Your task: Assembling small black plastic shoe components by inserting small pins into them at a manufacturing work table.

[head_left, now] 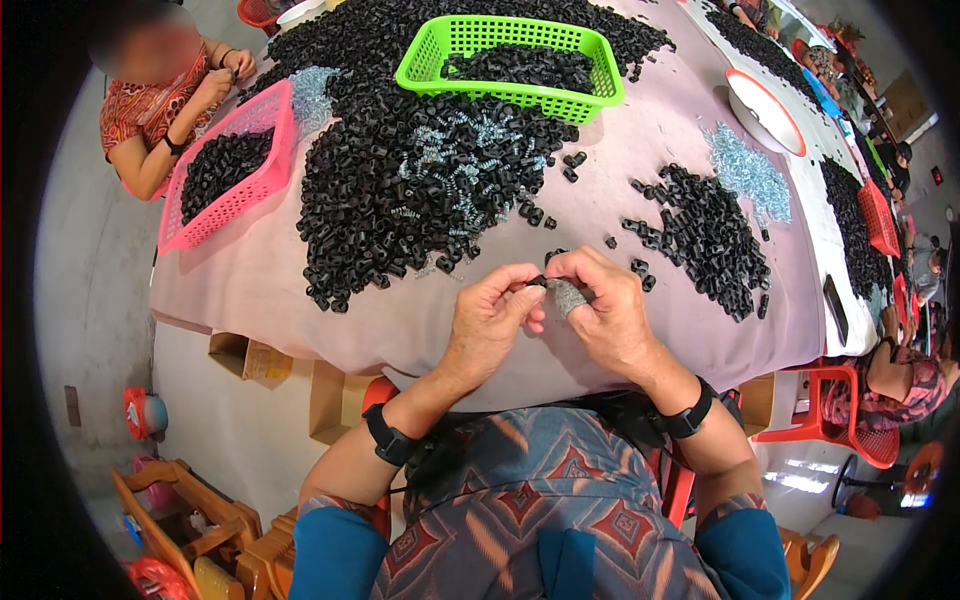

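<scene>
My left hand (490, 322) and my right hand (612, 315) meet over the near edge of the table, fingertips almost touching. Between them is a small black plastic part (541, 282), pinched by the left thumb and forefinger; its far side is covered by my fingers. The right fingers also close at the part, and a grey wrap (568, 297) covers the right thumb. Beyond my hands spreads a large heap of black plastic parts (360, 190), with small metal springs (465, 160) scattered on top. A smaller pile of black parts (705, 240) lies to the right.
A green basket (510, 98) of black parts stands on the far heap. At the left, a pink basket (285, 165) sits near a seated person (155, 120). Springs (748, 170), a white bowl (765, 110) and a phone (836, 310) lie rightward. A red chair (845, 410) stands beside the table.
</scene>
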Motion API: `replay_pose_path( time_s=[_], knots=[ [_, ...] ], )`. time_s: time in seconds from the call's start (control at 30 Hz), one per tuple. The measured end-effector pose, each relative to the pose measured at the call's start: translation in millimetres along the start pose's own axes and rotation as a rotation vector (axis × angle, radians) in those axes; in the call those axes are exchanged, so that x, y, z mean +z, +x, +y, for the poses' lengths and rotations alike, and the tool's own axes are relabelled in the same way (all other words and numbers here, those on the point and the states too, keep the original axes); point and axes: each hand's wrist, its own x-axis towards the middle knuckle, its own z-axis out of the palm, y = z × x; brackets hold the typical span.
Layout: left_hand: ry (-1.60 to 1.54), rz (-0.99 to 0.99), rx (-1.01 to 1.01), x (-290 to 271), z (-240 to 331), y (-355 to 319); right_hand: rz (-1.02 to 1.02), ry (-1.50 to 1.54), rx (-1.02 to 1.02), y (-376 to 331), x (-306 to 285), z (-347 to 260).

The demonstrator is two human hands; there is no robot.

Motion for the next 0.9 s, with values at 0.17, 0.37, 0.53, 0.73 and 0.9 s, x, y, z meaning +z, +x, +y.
replay_pose_path(
  time_s=[0.17,0.37,0.53,0.73,0.9],
  knots=[
    [-0.017,0.030,0.015,0.7,-2.3,-0.7,0.049,0.081,0.045,-8.8,8.9,-4.2],
    [-0.037,0.095,0.060,-0.2,-3.4,-0.5,0.113,0.283,0.111,-17.8,24.5,-10.0],
    [-0.011,0.108,0.063,2.5,-0.8,0.4,0.050,0.558,0.267,-17.0,17.6,-3.1],
    [0.025,-0.062,-0.025,2.9,1.8,-1.7,0.014,0.412,0.316,1.9,-35.5,13.8],
    [0.012,-0.082,-0.084,1.7,5.4,-1.5,-0.068,-0.200,0.152,25.3,-69.0,34.1]
  ],
)
